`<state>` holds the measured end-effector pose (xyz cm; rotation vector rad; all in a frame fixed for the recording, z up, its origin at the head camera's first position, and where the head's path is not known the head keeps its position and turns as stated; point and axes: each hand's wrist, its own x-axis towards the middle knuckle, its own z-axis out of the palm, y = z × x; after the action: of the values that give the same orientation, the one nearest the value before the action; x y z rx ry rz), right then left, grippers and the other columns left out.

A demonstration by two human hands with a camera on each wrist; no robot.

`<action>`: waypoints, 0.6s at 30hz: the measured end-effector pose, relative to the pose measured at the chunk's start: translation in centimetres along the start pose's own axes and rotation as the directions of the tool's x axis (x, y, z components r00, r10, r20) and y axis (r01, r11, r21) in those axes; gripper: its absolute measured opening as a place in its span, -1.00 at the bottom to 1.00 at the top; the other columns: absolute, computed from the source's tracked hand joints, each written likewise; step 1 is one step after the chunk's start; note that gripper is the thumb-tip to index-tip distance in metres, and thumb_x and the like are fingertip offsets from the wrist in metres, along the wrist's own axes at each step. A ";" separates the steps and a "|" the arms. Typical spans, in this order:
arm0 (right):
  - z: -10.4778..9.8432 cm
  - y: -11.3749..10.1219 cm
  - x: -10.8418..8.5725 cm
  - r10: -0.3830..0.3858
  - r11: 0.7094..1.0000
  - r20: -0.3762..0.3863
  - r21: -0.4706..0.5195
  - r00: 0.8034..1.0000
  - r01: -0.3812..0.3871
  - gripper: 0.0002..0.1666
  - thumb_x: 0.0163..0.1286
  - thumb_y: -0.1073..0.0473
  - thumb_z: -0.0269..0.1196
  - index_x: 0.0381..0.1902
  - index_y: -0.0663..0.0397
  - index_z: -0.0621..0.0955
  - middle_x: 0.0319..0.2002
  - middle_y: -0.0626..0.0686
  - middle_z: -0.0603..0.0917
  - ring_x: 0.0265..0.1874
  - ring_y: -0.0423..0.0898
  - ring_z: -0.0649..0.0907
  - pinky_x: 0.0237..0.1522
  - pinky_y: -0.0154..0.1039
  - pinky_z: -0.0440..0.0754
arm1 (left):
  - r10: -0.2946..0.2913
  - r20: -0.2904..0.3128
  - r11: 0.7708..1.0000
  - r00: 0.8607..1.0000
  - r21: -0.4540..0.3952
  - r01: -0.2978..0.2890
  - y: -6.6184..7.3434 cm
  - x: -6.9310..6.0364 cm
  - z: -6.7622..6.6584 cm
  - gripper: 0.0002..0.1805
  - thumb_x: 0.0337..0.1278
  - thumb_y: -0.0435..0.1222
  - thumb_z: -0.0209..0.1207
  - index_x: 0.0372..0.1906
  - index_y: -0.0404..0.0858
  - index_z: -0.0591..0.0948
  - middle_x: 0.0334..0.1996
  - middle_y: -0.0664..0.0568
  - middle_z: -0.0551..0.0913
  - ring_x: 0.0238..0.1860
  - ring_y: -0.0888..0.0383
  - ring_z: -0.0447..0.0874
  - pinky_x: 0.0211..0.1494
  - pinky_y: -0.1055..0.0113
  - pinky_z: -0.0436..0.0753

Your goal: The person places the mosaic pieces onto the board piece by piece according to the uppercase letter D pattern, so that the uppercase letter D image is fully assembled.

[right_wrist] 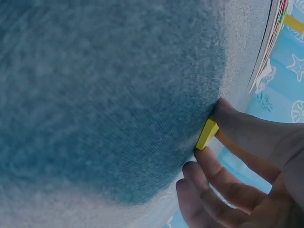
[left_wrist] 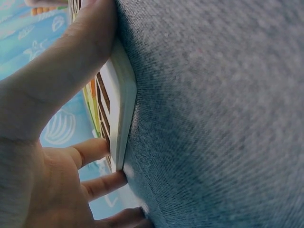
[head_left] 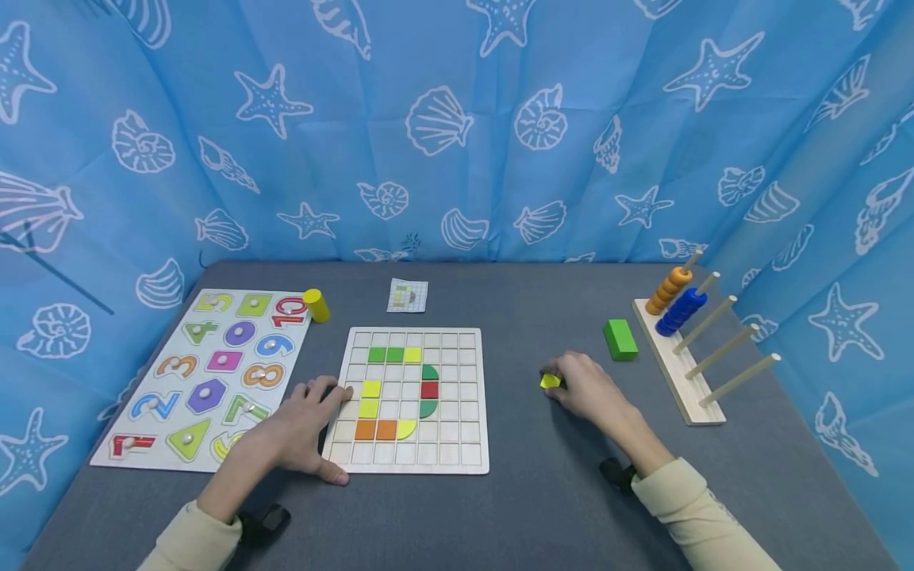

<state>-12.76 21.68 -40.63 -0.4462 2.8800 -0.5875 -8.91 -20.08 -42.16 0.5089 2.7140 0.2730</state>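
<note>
A white wooden grid board (head_left: 450, 456) lies flat, with green, yellow, orange and red tiles set in some squares. My left hand (head_left: 303, 428) rests at its near left corner, thumb along the near edge and fingers spread against the left side; the left wrist view shows those fingers (left_wrist: 97, 149) touching the board's edge (left_wrist: 124, 109). Off to the right of the board, my right hand (head_left: 589, 387) pinches a small yellow tile (right_wrist: 207, 134) between thumb and fingers, low over the grey table. Part of this tile is hidden by the hand in the head view.
A number and shape puzzle board (head_left: 243, 313) lies at left, with a yellow cylinder (head_left: 316, 305) at its far corner. Beyond the grid board is a small pattern card (head_left: 417, 289). At right stand a green block (head_left: 620, 340) and a peg stand (head_left: 681, 381) with orange and blue beads.
</note>
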 end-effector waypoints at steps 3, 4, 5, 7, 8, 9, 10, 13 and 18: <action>0.0 0.0 -0.2 0.007 1.000 -0.008 0.009 1.000 -0.007 -0.67 0.26 0.36 0.43 -0.01 0.32 0.73 -0.10 0.26 0.76 -0.10 0.15 0.73 -0.07 0.10 0.71 | -0.004 0.004 1.000 1.000 -0.003 0.004 0.0 0.0 0.0 0.34 -0.55 0.39 0.56 0.47 -0.18 0.34 0.45 -0.29 0.28 0.34 -0.37 0.33 0.30 -0.35 0.47; 0.0 0.0 -0.2 0.006 1.000 -0.010 0.011 1.000 -0.006 -0.68 0.25 0.36 0.43 -0.02 0.32 0.73 -0.10 0.26 0.76 -0.11 0.15 0.73 -0.09 0.10 0.71 | -0.005 0.005 1.000 1.000 -0.003 0.005 0.0 0.0 0.0 0.35 -0.55 0.39 0.56 0.47 -0.18 0.34 0.45 -0.29 0.28 0.34 -0.37 0.33 0.30 -0.35 0.47; 0.0 0.0 -0.2 0.007 1.000 -0.012 0.011 1.000 -0.006 -0.68 0.24 0.36 0.44 -0.03 0.32 0.74 -0.11 0.26 0.76 -0.12 0.15 0.74 -0.10 0.09 0.71 | -0.006 0.005 1.000 1.000 -0.003 0.006 0.0 0.0 0.0 0.35 -0.55 0.39 0.57 0.47 -0.18 0.34 0.45 -0.29 0.28 0.34 -0.37 0.33 0.30 -0.35 0.47; 0.0 0.0 -0.2 0.010 1.000 -0.013 0.020 1.000 -0.010 -0.70 0.23 0.38 0.44 -0.06 0.32 0.75 -0.13 0.25 0.77 -0.15 0.12 0.74 -0.13 0.07 0.71 | -0.006 0.003 1.000 1.000 -0.001 0.006 0.0 0.0 0.0 0.35 -0.55 0.38 0.57 0.47 -0.18 0.34 0.45 -0.29 0.28 0.34 -0.37 0.33 0.30 -0.35 0.47; 0.0 -0.1 -0.2 0.010 1.000 -0.013 0.021 1.000 -0.009 -0.71 0.23 0.39 0.44 -0.07 0.32 0.75 -0.15 0.24 0.78 -0.17 0.11 0.74 -0.14 0.06 0.71 | -0.006 0.003 1.000 1.000 -0.001 0.006 0.0 0.0 0.0 0.35 -0.55 0.38 0.57 0.47 -0.18 0.34 0.45 -0.29 0.28 0.33 -0.37 0.33 0.30 -0.35 0.47; 0.0 0.0 -0.2 0.005 1.000 -0.012 0.021 1.000 -0.005 -0.71 0.23 0.39 0.44 -0.07 0.32 0.75 -0.15 0.24 0.78 -0.18 0.10 0.74 -0.15 0.06 0.71 | -0.006 0.002 1.000 1.000 -0.002 0.006 0.0 0.0 0.0 0.35 -0.55 0.38 0.57 0.47 -0.18 0.34 0.45 -0.29 0.28 0.33 -0.37 0.33 0.30 -0.34 0.47; 0.0 0.0 -0.2 0.003 1.000 -0.011 0.021 1.000 -0.003 -0.72 0.23 0.39 0.44 -0.07 0.33 0.75 -0.16 0.24 0.78 -0.18 0.10 0.74 -0.15 0.06 0.71 | -0.006 0.001 1.000 1.000 -0.002 0.006 0.0 0.0 0.0 0.35 -0.55 0.38 0.57 0.47 -0.18 0.34 0.45 -0.29 0.28 0.33 -0.37 0.33 0.30 -0.34 0.47; 0.0 0.0 -0.1 0.004 1.000 -0.004 0.025 1.000 -0.004 -0.72 0.24 0.38 0.43 -0.07 0.32 0.75 -0.14 0.24 0.79 -0.16 0.11 0.75 -0.12 0.07 0.72 | -0.003 0.001 1.000 1.000 -0.004 0.003 0.0 0.0 0.0 0.34 -0.55 0.38 0.57 0.47 -0.18 0.34 0.45 -0.29 0.28 0.33 -0.37 0.33 0.30 -0.34 0.48; 0.2 -0.1 0.1 -0.002 1.000 -0.001 0.028 1.000 0.003 -0.73 0.27 0.36 0.41 -0.07 0.33 0.75 -0.14 0.24 0.78 -0.15 0.09 0.74 -0.12 0.05 0.71 | 0.000 -0.002 1.000 1.000 0.000 0.000 0.0 0.0 0.0 0.35 -0.56 0.39 0.57 0.47 -0.19 0.34 0.45 -0.29 0.28 0.33 -0.36 0.33 0.30 -0.33 0.48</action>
<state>-12.79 21.45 -40.76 -0.4456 2.8693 -0.6273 -8.92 -20.11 -42.16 0.5088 2.7160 0.2739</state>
